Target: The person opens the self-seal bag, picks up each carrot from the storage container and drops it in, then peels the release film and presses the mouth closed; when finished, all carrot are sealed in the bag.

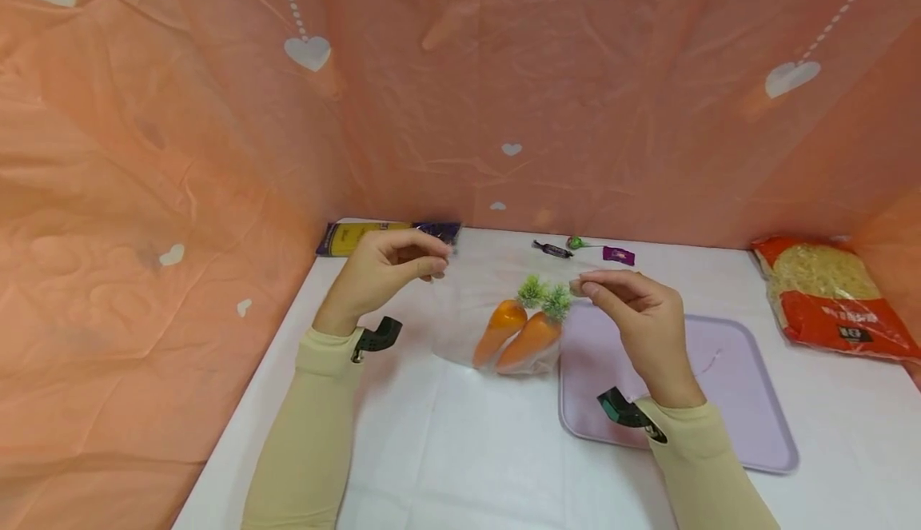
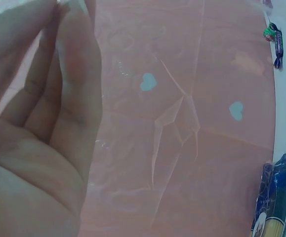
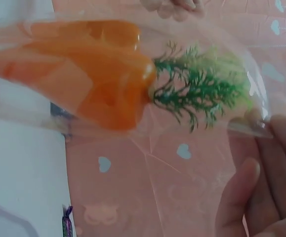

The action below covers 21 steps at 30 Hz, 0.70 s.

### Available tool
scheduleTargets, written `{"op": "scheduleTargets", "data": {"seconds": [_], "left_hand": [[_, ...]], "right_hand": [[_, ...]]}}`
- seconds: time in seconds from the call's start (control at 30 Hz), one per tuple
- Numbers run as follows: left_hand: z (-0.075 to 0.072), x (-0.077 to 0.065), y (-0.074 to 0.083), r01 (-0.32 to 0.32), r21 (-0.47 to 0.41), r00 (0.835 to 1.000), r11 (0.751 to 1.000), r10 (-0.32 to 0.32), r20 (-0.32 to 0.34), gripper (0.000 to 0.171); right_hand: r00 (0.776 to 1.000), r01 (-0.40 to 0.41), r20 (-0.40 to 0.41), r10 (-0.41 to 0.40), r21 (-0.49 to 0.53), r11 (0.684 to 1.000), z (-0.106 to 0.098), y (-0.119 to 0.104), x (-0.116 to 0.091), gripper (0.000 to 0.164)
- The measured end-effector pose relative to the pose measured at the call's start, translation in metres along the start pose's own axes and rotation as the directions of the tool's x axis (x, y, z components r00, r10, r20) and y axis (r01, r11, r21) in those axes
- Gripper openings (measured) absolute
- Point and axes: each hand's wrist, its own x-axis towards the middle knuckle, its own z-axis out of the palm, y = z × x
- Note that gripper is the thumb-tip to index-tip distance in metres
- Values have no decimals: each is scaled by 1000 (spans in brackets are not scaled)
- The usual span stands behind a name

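Note:
A clear plastic bag [image 1: 453,318] hangs between both hands in the head view. Inside it, side by side with their tips down, are two orange carrots [image 1: 532,340] with green leafy tops [image 1: 545,296]. My left hand [image 1: 381,270] pinches the upper left edge of the bag between thumb and fingers. At the upper right edge, beside the leaves, my right hand [image 1: 640,318] pinches the plastic. The right wrist view shows a carrot [image 3: 108,94] close up through the film, with the right fingertips [image 3: 251,170] at the bag's rim. In the left wrist view the left fingertips run past the top edge.
A pale purple tray [image 1: 734,394] lies under and beyond the right hand. Farther right is a red noodle packet [image 1: 842,314]. Along the back lie a yellow and blue packet [image 1: 348,236], a dark wrapped candy [image 1: 552,249], a green lollipop [image 1: 574,242] and a purple candy [image 1: 619,255].

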Motion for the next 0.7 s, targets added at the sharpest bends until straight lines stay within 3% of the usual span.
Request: {"op": "scheduleTargets", "data": {"seconds": [0.23,0.7], "left_hand": [[-2,0,-4,-60,-37,997,997,62,43,14],[-4,-2,-9,-158,-64,986,985,161,43,19]], "right_hand": [[998,54,29,-55,37,998,-5,-4,0,21],[978,168,97,-187,177,970,-8,2,-4,18]]}}
